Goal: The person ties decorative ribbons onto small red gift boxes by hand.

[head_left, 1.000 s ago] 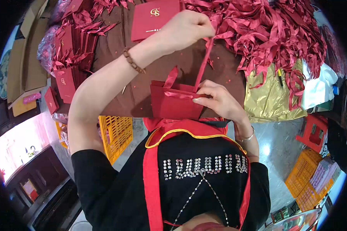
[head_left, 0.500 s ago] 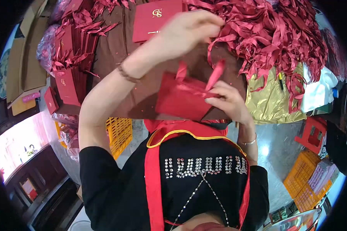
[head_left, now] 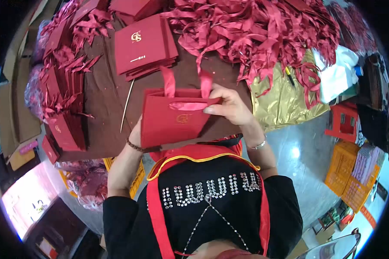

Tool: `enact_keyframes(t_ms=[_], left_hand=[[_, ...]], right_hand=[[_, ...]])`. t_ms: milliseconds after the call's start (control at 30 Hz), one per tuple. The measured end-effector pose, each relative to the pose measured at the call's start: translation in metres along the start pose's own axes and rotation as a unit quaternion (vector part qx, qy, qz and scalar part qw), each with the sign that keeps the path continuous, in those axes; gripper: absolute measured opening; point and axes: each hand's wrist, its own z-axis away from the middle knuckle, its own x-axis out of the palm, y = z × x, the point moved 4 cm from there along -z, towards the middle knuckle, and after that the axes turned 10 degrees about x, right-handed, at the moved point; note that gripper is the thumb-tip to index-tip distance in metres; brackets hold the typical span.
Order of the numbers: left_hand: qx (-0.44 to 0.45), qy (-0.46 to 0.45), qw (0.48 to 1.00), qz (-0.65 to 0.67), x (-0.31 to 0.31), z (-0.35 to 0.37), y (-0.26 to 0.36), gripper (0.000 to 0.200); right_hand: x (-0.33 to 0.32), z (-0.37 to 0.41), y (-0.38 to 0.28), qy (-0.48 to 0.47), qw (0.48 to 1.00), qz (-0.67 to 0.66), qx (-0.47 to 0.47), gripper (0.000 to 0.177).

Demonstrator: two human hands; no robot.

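Observation:
A small red gift bag (head_left: 166,123) with a gold monogram, two red ribbon handles and a ribbon across its upper front is in front of my chest. My right hand (head_left: 230,105), with a silver bangle, pinches the bag's upper right edge between thumb and fingers. At the bag's left edge, my left hand (head_left: 136,131) reaches behind it, and its fingers are hidden by the bag. A thin pale stick (head_left: 126,105) lies on the brown tablecloth left of the bag. Just beyond is a stack of flat red bags (head_left: 145,45).
Red bags with ribbons (head_left: 60,90) stand in rows along the table's left side. A big heap of ribbon handles (head_left: 263,39) covers the far right, beside gold plastic (head_left: 285,101) with a marker (head_left: 289,76) on it. An orange crate (head_left: 341,166) stands on the floor at right.
My left hand has come down from the ribbon heap to the bag's left side. The bag has turned more upright, with its monogram showing. The view has shifted, and the stick now shows.

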Motion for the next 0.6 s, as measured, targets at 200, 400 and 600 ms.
enact_keyframes(t_ms=[200,400,600], left_hand=[[-0.092,-0.183,0.974,-0.093,0.042,-0.032,-0.019,0.044],[0.178,0.122,0.897,-0.387,0.003,-0.026,-0.003,0.040],[0.202,0.149,0.788,-0.562,-0.001,-0.005,-0.006,0.048]], right_hand=[[0.012,-0.014,0.004,0.027,0.994,-0.094,-0.041,0.027],[-0.018,0.009,0.027,0.205,0.943,-0.246,0.091,0.046],[-0.027,0.035,0.028,0.219,0.936,-0.236,0.141,0.040]])
